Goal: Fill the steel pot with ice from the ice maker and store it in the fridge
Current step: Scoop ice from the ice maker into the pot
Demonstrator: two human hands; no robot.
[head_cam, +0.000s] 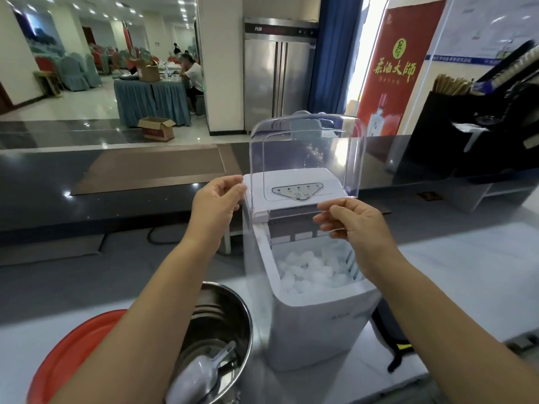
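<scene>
The steel pot (221, 330) with a scoop (201, 371) sits on a red tray (67, 354) left of the ice maker (315, 322); the left hand (215, 205) and right hand (355, 225) grip its raised clear lid (306, 158), ice (312, 272) exposed.

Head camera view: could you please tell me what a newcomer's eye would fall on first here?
Both hands, left hand and right hand, hold the clear lid raised over the white ice maker at centre, baring the ice. At lower left a steel pot holds a scoop.
</scene>
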